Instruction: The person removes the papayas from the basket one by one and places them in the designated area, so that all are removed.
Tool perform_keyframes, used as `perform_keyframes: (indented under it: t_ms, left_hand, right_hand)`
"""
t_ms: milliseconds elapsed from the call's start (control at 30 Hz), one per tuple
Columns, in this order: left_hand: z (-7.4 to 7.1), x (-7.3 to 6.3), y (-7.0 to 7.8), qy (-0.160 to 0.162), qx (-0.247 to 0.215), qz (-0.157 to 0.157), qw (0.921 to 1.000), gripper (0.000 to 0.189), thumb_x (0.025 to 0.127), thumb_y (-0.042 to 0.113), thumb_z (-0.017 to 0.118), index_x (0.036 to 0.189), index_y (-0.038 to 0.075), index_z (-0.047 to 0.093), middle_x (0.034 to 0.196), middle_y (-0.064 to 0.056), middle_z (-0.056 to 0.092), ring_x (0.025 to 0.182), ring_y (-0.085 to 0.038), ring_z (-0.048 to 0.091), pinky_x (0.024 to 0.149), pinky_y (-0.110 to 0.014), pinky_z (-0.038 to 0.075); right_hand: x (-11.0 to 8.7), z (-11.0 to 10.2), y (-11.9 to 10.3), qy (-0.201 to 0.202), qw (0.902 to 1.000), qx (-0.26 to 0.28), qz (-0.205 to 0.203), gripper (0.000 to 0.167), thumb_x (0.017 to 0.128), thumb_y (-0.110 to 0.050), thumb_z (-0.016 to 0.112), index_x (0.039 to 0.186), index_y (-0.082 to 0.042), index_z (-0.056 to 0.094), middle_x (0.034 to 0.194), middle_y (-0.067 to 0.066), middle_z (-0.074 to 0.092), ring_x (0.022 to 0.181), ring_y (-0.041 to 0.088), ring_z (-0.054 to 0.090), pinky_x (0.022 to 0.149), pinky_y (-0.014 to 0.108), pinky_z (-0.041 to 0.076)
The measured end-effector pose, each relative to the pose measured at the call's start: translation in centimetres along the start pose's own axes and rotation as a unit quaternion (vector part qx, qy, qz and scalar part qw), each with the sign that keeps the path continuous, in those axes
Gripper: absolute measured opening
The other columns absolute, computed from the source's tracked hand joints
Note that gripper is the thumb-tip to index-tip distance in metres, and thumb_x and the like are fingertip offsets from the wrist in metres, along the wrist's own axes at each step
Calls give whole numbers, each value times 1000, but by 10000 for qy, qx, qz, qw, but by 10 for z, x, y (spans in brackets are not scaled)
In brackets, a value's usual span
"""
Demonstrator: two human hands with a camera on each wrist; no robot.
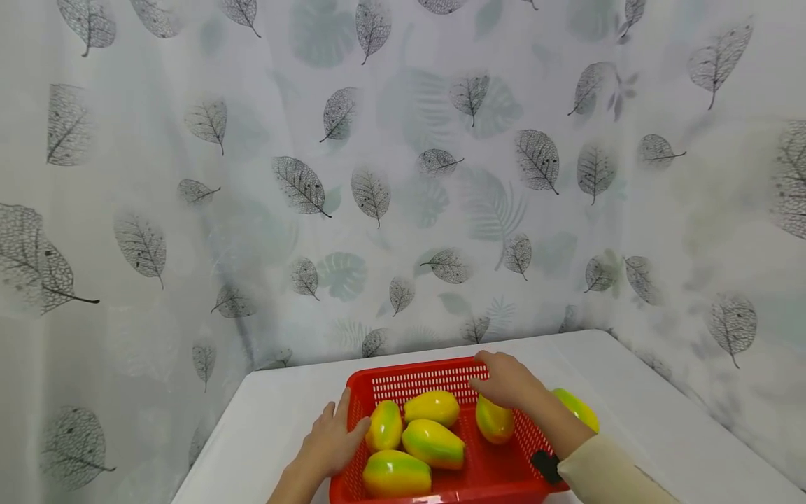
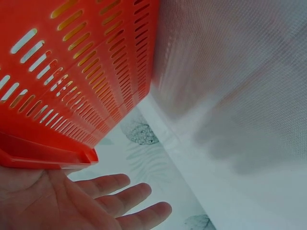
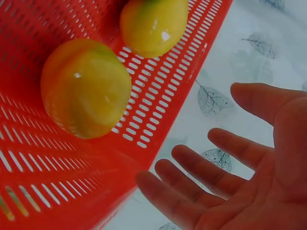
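Several shiny yellow-green fruits (image 1: pixel 433 444), mangoes or papayas by their look, lie in a red plastic basket (image 1: pixel 412 369) with slotted walls. My left hand (image 1: pixel 330 442) is at the basket's left rim; in the left wrist view its palm (image 2: pixel 53 201) touches the rim from outside, its fingers extended. My right hand (image 1: pixel 506 380) hovers above the basket's back right part, over one fruit (image 1: pixel 495 420). In the right wrist view the right hand (image 3: pixel 240 187) has its fingers spread, holding nothing, beside the basket wall and apart from the fruit (image 3: pixel 86 88).
The basket stands on a white table (image 1: pixel 277 413). Another yellow-green fruit (image 1: pixel 577 409) lies outside the basket to the right, partly hidden by the right arm. A black piece (image 1: pixel 546 465) sits near the right sleeve. A leaf-patterned curtain (image 1: pixel 390 210) hangs behind the table and at both sides.
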State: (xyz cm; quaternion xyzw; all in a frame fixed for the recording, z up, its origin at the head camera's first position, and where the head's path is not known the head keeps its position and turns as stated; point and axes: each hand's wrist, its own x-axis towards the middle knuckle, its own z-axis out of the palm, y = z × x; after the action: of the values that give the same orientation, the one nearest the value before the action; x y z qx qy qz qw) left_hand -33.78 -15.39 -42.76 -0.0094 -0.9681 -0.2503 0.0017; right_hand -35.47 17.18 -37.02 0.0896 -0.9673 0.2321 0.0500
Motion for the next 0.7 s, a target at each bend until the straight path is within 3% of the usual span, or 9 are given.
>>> perform_keyframes:
  t_ms: [400, 700]
  left_hand:
    - [0, 1, -2, -28, -26, -16, 10000, 86, 94, 52, 63, 162, 10, 31, 151, -34, 44, 130, -56, 51, 95, -76, 50]
    - [1, 1, -3, -25, -79, -19, 10000, 86, 94, 50, 64, 162, 11, 31, 151, -33, 43, 130, -57, 51, 91, -74, 52]
  right_hand:
    - [1, 6, -3, -925, 9951, -206, 285, 56, 86, -27, 82, 137, -10, 65, 139, 18, 61, 132, 40, 54, 108, 64, 49]
    - [3, 12, -2, -1232, 9915, -142, 385, 59, 83, -25, 84, 137, -10, 65, 140, 17, 61, 135, 40, 52, 111, 64, 46]
